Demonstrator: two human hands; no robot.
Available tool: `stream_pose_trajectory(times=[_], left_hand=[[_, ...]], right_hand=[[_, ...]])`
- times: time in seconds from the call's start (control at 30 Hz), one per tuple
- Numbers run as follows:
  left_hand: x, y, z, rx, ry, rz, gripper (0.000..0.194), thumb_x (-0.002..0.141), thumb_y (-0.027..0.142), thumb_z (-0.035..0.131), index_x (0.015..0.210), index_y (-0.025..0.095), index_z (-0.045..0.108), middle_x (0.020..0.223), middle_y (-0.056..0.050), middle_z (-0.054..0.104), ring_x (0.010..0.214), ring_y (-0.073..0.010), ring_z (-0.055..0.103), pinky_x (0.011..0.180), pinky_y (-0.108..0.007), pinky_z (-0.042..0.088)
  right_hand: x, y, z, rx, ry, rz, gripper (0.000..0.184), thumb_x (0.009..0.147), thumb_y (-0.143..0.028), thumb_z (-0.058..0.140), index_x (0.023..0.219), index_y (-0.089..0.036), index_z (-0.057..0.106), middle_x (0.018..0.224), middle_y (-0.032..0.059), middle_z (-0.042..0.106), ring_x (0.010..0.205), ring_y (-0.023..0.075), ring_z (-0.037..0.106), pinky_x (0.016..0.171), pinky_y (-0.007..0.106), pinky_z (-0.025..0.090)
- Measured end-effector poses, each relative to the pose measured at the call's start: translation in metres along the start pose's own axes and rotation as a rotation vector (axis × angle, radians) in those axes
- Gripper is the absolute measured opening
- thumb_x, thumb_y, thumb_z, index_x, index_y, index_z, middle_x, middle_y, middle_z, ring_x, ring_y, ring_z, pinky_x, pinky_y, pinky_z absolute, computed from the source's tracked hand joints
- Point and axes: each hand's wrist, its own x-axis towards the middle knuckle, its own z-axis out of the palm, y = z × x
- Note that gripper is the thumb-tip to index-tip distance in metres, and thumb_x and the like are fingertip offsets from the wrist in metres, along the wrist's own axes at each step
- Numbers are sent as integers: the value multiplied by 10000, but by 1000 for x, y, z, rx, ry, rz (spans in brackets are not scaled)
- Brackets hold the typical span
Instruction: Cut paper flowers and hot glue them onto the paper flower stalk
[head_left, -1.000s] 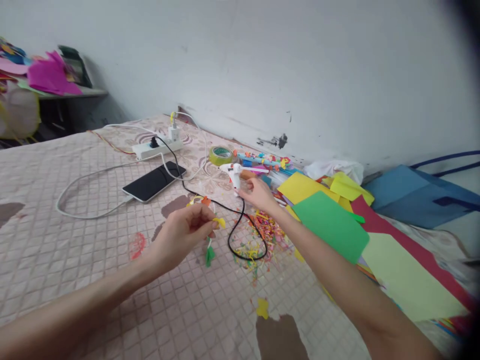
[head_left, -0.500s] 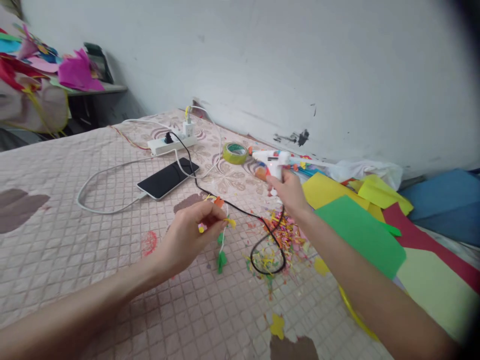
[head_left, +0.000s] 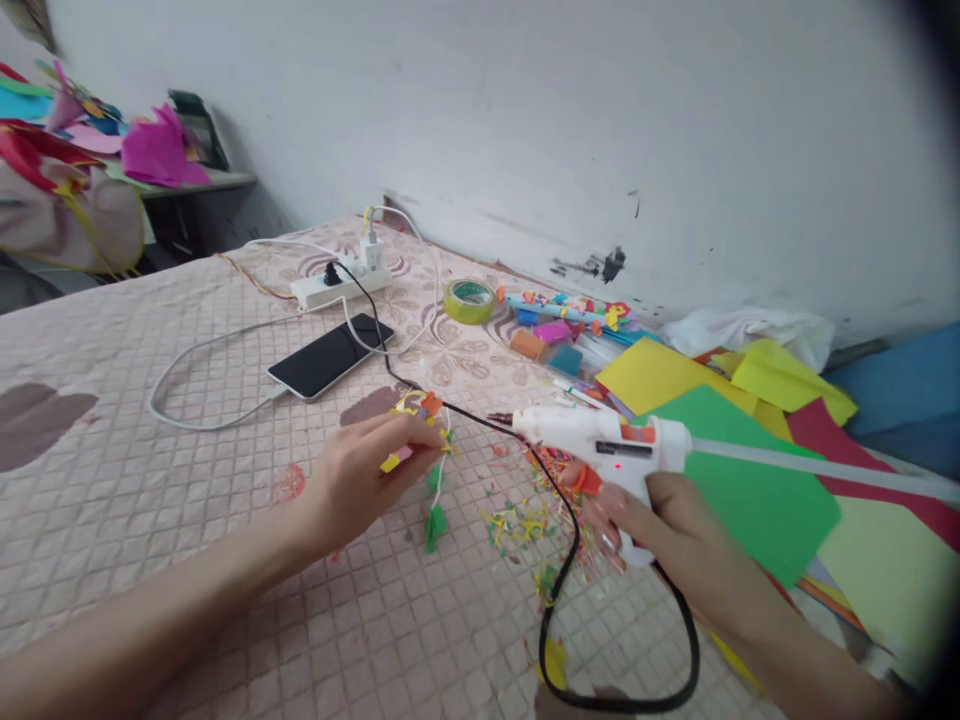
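My right hand [head_left: 660, 530] is wrapped round the handle of a white hot glue gun [head_left: 592, 435], a finger at its orange trigger. A long clear glue stick [head_left: 817, 468] juts from its back, and its nozzle points left toward my other hand. My left hand [head_left: 375, 470] is closed in a pinch on a small yellow paper piece [head_left: 444, 436], now mostly hidden by the fingers. A white string with green paper bits [head_left: 436, 526] hangs just beside those fingertips. An orange paper flower [head_left: 430, 403] shows just behind them.
The gun's black cord [head_left: 551, 640] loops over the quilted cloth to a white power strip [head_left: 341, 288]. A phone [head_left: 330, 357] lies charging. Tape [head_left: 469, 301], paper scraps [head_left: 517, 525] and coloured sheets, including a green sheet [head_left: 765, 500], lie toward the right.
My right hand has lifted the glue gun from beside the tape and brought it nearer, with its cord trailing. My left hand keeps its pinch in nearly the same place.
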Motion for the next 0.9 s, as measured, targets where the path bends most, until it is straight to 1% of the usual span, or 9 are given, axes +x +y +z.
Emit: stream_pose_trajectory(times=[0.1,0.2,0.3,0.37,0.43,0.57,0.73,0.9], left_hand=[[-1,1,0,-2,14,57,115,832,159,544,841,262,593,778,9,700,706,-148,654,629,-292,515],[-3,2,-2,19,34,132,170,828,115,539,877,272,581,794,9,703,715,-145,660,636,-295,532],[-4,2,-3,20,41,193,243,812,74,553,946,278,562,857,2,710,777,-149,670,685,-301,545],[-6,1,-4,-12,33,221,294,798,46,560,983,274,553,903,-5,715,831,-156,675,730,-309,549],[-7,0,-4,-46,15,245,332,786,18,561,1008,265,545,929,-14,717,861,-157,676,760,-309,550],[-7,1,-6,-73,0,285,354,779,3,563,1030,251,539,957,-40,717,889,-164,673,779,-315,550],[-6,3,-8,-69,-1,308,332,777,3,559,1018,232,557,943,-61,722,879,-174,675,781,-333,551],[-7,3,-8,-64,-8,294,317,785,20,553,1014,239,564,962,-56,722,884,-175,675,784,-338,549]], right_hand=[[-7,-2,1,-6,-34,-13,409,798,-564,512,616,-201,559,509,18,551,418,135,471,328,235,263],[-11,-5,1,-34,-79,-48,378,802,-541,518,667,-196,593,539,15,550,443,132,474,327,225,273],[-13,-6,2,-48,-110,-67,352,814,-500,524,628,-206,576,554,8,549,460,130,480,355,217,336],[-15,-5,4,-56,-99,-76,337,812,-487,533,629,-209,580,574,10,561,498,140,501,411,225,402],[-16,-5,5,-62,-94,-82,343,812,-487,531,622,-209,589,555,10,554,512,147,507,445,232,428],[-17,-5,5,-46,-139,-69,418,805,-507,529,522,-200,554,481,7,499,460,134,464,384,214,378],[-16,-9,6,-33,-204,-67,462,829,-523,482,506,-200,549,476,6,483,456,126,450,375,202,367],[-16,-11,7,-43,-142,-108,466,800,-529,521,456,-216,534,425,9,467,418,133,429,367,224,352]])
